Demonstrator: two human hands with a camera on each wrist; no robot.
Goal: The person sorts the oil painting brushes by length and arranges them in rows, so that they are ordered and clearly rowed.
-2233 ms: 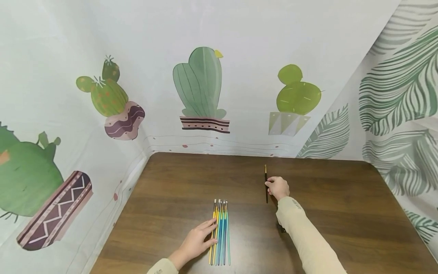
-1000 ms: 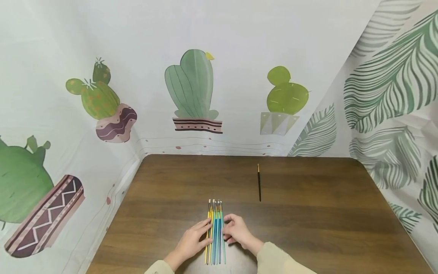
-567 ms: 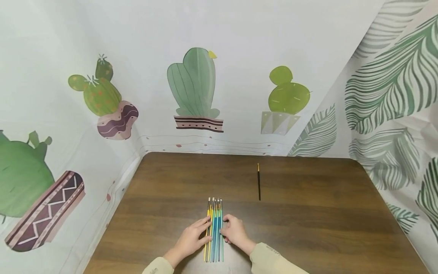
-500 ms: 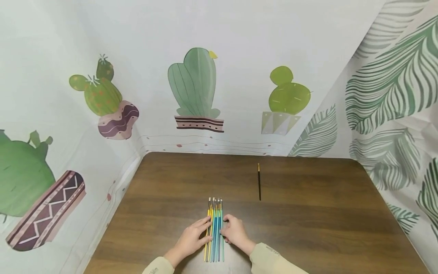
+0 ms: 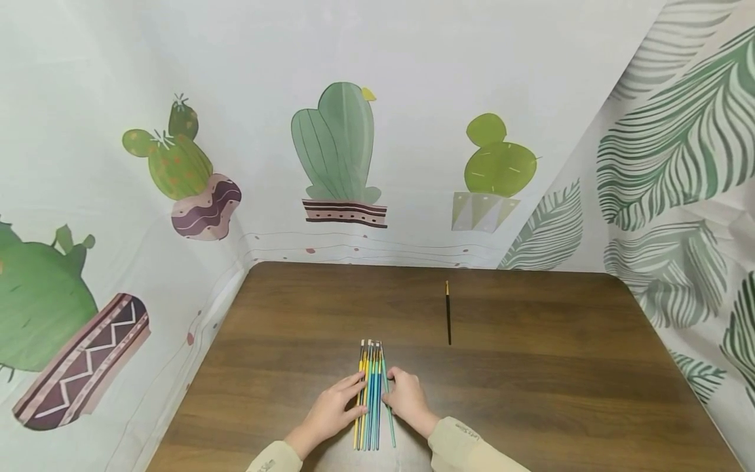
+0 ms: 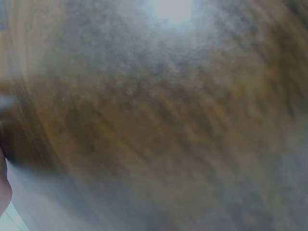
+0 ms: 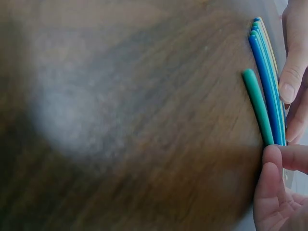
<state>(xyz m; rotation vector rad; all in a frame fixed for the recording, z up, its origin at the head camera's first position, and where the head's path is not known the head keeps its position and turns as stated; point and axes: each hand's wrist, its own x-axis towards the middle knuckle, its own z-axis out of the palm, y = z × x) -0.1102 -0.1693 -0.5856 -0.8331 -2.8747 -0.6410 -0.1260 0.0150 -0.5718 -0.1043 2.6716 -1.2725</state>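
A row of several paintbrushes (image 5: 371, 400) with yellow, blue and teal handles lies on the wooden table, bristles pointing away. My left hand (image 5: 335, 408) rests along the row's left side, fingers extended over the yellow handles. On the right side, my right hand (image 5: 408, 397) pinches a green paintbrush (image 5: 391, 425) between thumb and fingers. Its handle end slants out from the row, while its bristles stay beside the others. The right wrist view shows the green handle (image 7: 257, 106) apart from the blue ones (image 7: 265, 72). In the left wrist view mostly blurred tabletop (image 6: 159, 125) appears.
A black paintbrush (image 5: 448, 320) with a gold-coloured ferrule lies alone farther back, right of the row. The table (image 5: 531, 367) meets a white cloth backdrop (image 5: 425, 98) printed with cacti and leaves at its back and sides.
My right hand laid down the black paintbrush at the back and came to the row's right side. Most recently, the green brush's handle end swung right, away from the row. My left hand stayed on the row.
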